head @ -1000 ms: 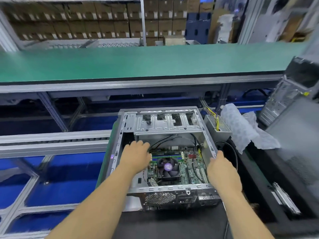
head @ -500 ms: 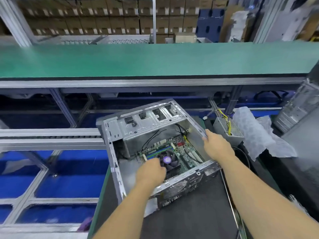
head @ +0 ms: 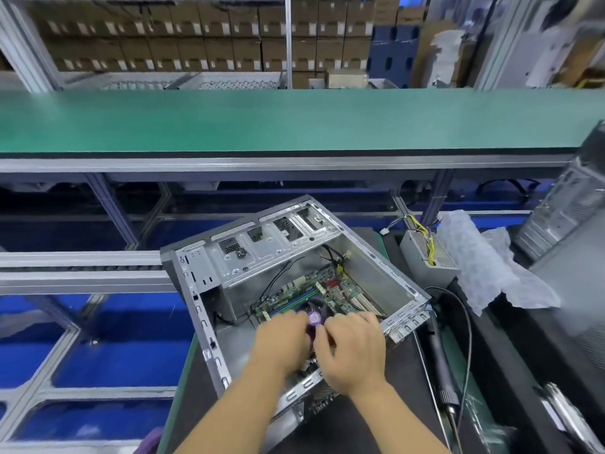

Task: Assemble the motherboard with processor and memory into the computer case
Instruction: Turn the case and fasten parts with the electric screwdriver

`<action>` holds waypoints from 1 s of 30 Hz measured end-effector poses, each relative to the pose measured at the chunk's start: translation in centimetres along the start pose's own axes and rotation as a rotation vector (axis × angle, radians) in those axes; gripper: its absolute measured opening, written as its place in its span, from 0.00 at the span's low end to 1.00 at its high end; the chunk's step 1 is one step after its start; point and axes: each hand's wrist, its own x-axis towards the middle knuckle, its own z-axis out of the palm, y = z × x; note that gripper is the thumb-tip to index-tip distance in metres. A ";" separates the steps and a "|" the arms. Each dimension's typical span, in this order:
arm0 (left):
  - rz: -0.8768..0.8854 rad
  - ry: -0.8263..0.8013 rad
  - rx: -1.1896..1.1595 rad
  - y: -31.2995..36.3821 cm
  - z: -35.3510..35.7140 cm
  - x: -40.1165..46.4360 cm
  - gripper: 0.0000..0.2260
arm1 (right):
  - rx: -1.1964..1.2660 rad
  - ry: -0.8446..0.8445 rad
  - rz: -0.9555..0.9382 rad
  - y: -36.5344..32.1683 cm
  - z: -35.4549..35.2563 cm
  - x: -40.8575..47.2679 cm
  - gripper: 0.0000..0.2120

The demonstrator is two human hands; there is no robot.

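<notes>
Case lies open-side up, long axis skewed far-left to near-right; I see left hand and right hand curled over motherboard fan, grip unclear.

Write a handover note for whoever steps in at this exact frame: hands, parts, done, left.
Left hand: inside the computer case, at the left of the CPU fan; grasp not visible.
Right hand: at the fan's right, over the near edge of the motherboard; grasp not visible.
Case lies open on the black mat, turned at an angle.
Done: board with fan and memory sits in the case.
Left: seating and fastening can't be confirmed; power supply sits outside, right of the case.
</notes>
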 end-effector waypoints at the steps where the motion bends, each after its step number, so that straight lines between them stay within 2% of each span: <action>1: 0.042 0.017 0.052 0.6 0.3 -0.2 0.05 | 0.007 0.030 -0.038 0.2 0.3 0.0 0.17; 3: 0.019 0.043 0.098 0.9 0.5 -0.2 0.07 | 0.024 0.045 -0.084 0.7 0.9 0.2 0.15; 6: -0.170 0.041 0.051 1.0 0.6 0.1 0.08 | 0.071 -0.010 -0.119 1.4 1.0 1.4 0.13; 9: -0.363 0.021 -0.127 2.6 0.6 0.6 0.10 | 0.048 -0.274 -0.102 3.0 1.0 3.9 0.14; 11: -0.414 0.016 -0.203 3.7 0.3 1.1 0.11 | -0.030 -0.489 -0.072 3.9 0.9 5.8 0.18; 12: -0.412 0.026 -0.214 3.9 0.1 1.2 0.10 | -0.052 -0.549 -0.075 4.2 1.0 6.3 0.20; 14: -0.326 0.092 -0.199 3.5 -0.6 1.4 0.06 | -0.033 -0.563 -0.054 3.7 0.4 6.1 0.19; 17: -0.052 0.287 0.011 0.8 -3.4 2.5 0.02 | 0.043 -0.327 -0.018 -0.5 -1.2 3.7 0.11; 19: -0.007 0.413 0.166 -1.5 -5.8 3.3 0.05 | 0.083 -0.206 -0.019 -4.6 -1.6 2.3 0.10; 20: -0.028 0.434 0.216 -2.6 -6.7 3.6 0.08 | 0.032 -0.228 -0.019 -6.9 -1.5 1.8 0.11; 24: -0.069 0.332 0.249 -4.9 -7.2 3.9 0.16 | -0.028 -0.677 0.070 -14.1 0.4 0.4 0.16; 27: -0.065 0.258 0.238 -4.4 -5.9 3.3 0.18 | -0.135 -0.660 0.048 -13.5 1.3 -0.6 0.20; 30: -0.068 0.232 0.255 -4.0 -4.7 2.6 0.20 | -0.010 -0.790 -0.053 -11.5 1.6 -1.1 0.16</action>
